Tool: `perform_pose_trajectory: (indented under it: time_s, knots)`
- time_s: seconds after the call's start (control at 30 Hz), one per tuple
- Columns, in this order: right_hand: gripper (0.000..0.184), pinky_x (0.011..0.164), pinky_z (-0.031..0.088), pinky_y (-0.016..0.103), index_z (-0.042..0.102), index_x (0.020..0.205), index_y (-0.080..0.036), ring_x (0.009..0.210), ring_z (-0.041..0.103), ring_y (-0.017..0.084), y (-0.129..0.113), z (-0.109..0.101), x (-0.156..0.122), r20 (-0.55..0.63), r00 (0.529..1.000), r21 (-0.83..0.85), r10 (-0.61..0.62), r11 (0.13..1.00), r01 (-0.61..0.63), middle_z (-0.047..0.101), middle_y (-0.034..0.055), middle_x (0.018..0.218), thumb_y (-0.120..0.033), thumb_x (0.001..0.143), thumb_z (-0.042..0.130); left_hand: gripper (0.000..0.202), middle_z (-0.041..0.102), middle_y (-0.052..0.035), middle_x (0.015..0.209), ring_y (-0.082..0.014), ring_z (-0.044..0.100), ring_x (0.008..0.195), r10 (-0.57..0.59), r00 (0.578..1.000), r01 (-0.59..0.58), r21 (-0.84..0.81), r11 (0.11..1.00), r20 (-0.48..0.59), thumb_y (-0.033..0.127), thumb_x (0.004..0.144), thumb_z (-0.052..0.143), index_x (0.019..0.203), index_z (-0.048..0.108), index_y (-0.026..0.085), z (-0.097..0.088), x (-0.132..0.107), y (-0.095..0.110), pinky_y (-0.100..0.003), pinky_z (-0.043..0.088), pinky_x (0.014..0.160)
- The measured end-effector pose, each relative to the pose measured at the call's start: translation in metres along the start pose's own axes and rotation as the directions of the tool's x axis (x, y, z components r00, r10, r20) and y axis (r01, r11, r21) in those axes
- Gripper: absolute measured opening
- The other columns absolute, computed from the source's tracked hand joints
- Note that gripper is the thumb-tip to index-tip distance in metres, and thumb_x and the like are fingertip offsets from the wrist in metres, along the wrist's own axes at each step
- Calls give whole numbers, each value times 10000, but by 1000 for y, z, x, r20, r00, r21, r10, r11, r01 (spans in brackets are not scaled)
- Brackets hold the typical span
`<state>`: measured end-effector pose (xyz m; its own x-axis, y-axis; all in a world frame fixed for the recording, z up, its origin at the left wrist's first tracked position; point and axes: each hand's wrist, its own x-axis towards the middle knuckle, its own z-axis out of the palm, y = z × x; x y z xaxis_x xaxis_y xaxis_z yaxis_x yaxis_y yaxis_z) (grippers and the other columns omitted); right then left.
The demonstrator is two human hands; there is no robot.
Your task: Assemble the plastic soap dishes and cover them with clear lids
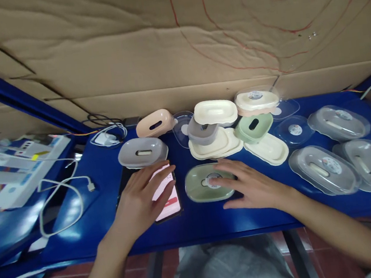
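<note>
My left hand (pixel 140 195) hovers over or rests on a phone (pixel 170 208) with a lit pink-and-white screen. Its fingers are stretched out, and it hides part of the phone. My right hand (pixel 252 179) lies over the right end of a green oval box (pixel 197 192) with a clear cover and a round label. The fingers are spread, with the index fingertip at the label; whether it presses there I cannot tell. A grey oval box (pixel 142 147) with a slot sits just beyond my left hand. Cream oval trays (pixel 267 148) lie beyond my right hand.
At the back are a peach slotted box (pixel 155 124), a green slotted box (pixel 255 126) and a loose clear cover (pixel 293 130). Several covered grey boxes (pixel 324 168) stand right on the blue table (pixel 217 226). A white cable (pixel 78 208) and power strip (pixel 32 170) lie left.
</note>
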<state>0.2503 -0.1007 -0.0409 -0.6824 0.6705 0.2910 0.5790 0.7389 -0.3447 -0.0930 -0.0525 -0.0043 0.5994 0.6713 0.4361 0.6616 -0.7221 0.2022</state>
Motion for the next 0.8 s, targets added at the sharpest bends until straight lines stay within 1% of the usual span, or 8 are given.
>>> perform_pose_trajectory:
  time_s: [0.2, 0.33, 0.4, 0.47, 0.57, 0.67, 0.73, 0.8]
  knots:
    - [537, 1202, 529, 567, 574, 1528, -250, 1533, 475, 357, -12, -17, -9, -39, 999, -99, -23, 995, 19, 558, 156, 1548, -401, 1027, 699, 386, 696, -101, 1398, -309, 697, 1267, -16, 998, 17, 11, 1000, -66, 196, 1043, 653, 1417, 622, 285, -2, 2, -17, -508, 570, 1093]
    - [654, 1193, 543, 561, 527, 1586, -299, 1492, 528, 357, -19, -59, -58, -209, 971, -196, 118, 968, -160, 558, 143, 1537, -355, 979, 766, 373, 688, -110, 1409, -326, 695, 1278, -21, 996, 24, 31, 999, -87, 194, 1036, 661, 1397, 631, 282, -2, -5, -33, -527, 576, 1097]
    - [766, 1161, 561, 572, 519, 1607, -360, 1397, 614, 364, -15, -83, -98, -407, 885, -297, 228, 882, -365, 589, 135, 1498, -357, 913, 843, 358, 690, -108, 1407, -327, 697, 1274, -24, 995, 27, 30, 999, -92, 195, 1035, 659, 1382, 641, 281, 0, -9, -37, -527, 575, 1101]
    - [811, 1141, 557, 593, 574, 1575, -380, 1358, 636, 396, -3, -105, -147, -613, 739, -396, 278, 702, -592, 621, 142, 1471, -446, 838, 905, 346, 693, -103, 1406, -323, 701, 1269, -21, 995, 23, 22, 1000, -96, 193, 1033, 658, 1367, 653, 282, 4, -12, -41, -517, 572, 1102]
    - [817, 1152, 525, 579, 667, 1502, -330, 1362, 630, 410, 25, -130, -228, -793, 521, -339, 315, 483, -807, 639, 167, 1464, -589, 769, 917, 320, 701, -93, 1400, -311, 712, 1248, -7, 995, 8, 6, 1000, -103, 187, 1023, 663, 1331, 679, 275, 11, -13, -45, -489, 571, 1097]
    - [897, 1116, 517, 580, 709, 1456, -240, 1360, 618, 415, 63, -143, -307, -884, 294, -190, 364, 295, -936, 655, 201, 1396, -740, 728, 868, 302, 707, -79, 1398, -298, 720, 1234, 5, 993, -5, -2, 1000, -120, 187, 1014, 669, 1301, 696, 277, 14, -13, -48, -463, 569, 1097]
    - [887, 1007, 530, 580, 753, 1387, -200, 1307, 629, 412, 91, -145, -350, -898, 229, -158, 376, 210, -965, 678, 206, 1267, -798, 735, 816, 297, 709, -71, 1394, -295, 721, 1231, 1, 992, -2, -8, 1000, -127, 191, 1016, 664, 1295, 694, 287, 13, -14, -50, -463, 571, 1097]
    - [791, 826, 528, 545, 847, 1156, -170, 1092, 694, 394, 117, -142, -380, -908, 217, -167, 358, 167, -972, 688, 189, 1039, -813, 697, 825, 296, 703, -75, 1395, -300, 719, 1231, -15, 993, 14, -11, 1000, -120, 190, 1022, 655, 1298, 684, 294, 12, -16, -51, -480, 574, 1093]
